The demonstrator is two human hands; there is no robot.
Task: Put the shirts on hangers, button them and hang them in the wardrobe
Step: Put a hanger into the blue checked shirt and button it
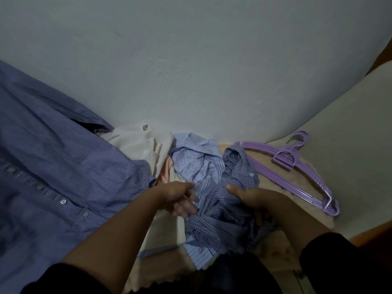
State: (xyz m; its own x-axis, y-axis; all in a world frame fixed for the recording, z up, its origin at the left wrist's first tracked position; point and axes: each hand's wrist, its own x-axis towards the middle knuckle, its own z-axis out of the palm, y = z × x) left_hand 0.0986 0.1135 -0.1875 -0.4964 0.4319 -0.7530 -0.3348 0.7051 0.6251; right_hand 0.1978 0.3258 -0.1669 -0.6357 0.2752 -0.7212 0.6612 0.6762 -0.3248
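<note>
Checked cloth is bunched in the right hand (252, 198), its fingers curled round the checked shirt (224, 217) mid-bed, left hand (180, 200) loose-fingered alongside, purple hangers (297, 170) lying rightward, nearer that gripping hand.

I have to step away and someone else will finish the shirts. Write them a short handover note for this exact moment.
Right hand grips the crumpled checked shirt on the pile; left hand is open, fingers reaching toward it.
Light blue striped shirt and cream garment lie crumpled behind.
Large dark striped shirt at left looks buttoned; its hanger is not visible.
Purple hangers lie stacked to the right, untouched.
Left: hanger, button and hang the checked shirt, then the rest. No wardrobe in view.
</note>
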